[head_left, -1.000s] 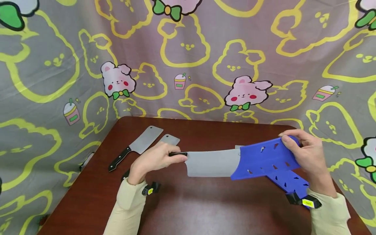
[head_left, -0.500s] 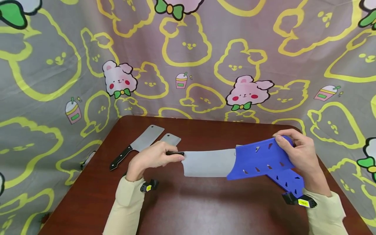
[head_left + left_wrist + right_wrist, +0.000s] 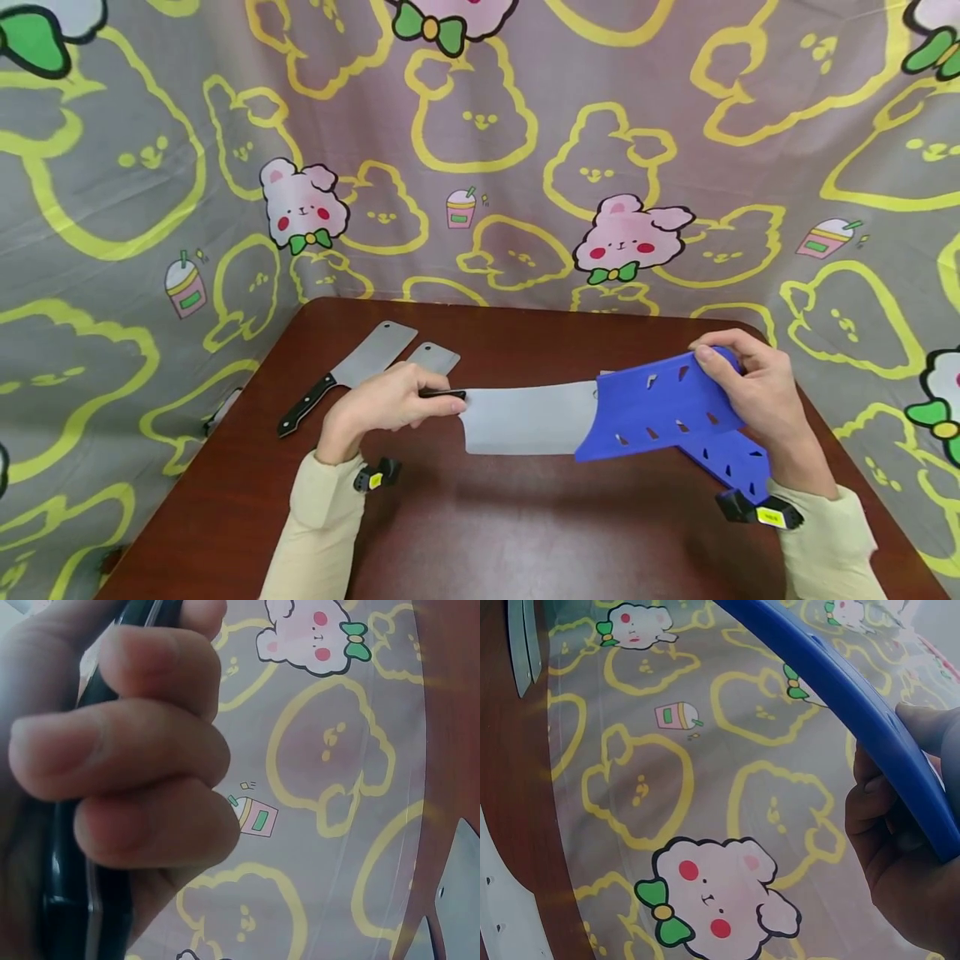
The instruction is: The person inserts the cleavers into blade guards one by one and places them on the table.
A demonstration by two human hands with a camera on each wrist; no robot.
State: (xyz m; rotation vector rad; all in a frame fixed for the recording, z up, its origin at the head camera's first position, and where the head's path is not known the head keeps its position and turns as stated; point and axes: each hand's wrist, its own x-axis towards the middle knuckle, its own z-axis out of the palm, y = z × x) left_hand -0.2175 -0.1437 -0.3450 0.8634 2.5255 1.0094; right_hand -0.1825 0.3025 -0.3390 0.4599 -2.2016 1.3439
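My left hand (image 3: 386,406) grips the black handle (image 3: 71,900) of a cleaver (image 3: 528,419), whose broad blade points right, raised above the table. My right hand (image 3: 753,387) pinches the right end of a curved blue plastic piece (image 3: 652,408) with several cut-out holes, thumb on the near side. The far end of the blade meets the blue piece's left edge and is hidden there; how far it reaches behind or inside, I cannot tell. In the right wrist view, the blue piece is seen edge-on between thumb and fingers.
Two more cleavers, a larger one (image 3: 375,354) and a partly hidden one (image 3: 435,358), lie at the table's back left. Another blue perforated piece (image 3: 731,467) lies under my right hand. A white perforated piece (image 3: 502,900) rests on the brown table (image 3: 510,542). Patterned cloth (image 3: 480,250) hangs behind.
Both hands have drifted slightly left, taking the cleaver and the blue piece along. Their grips look the same, and the blade shows about as much as before.
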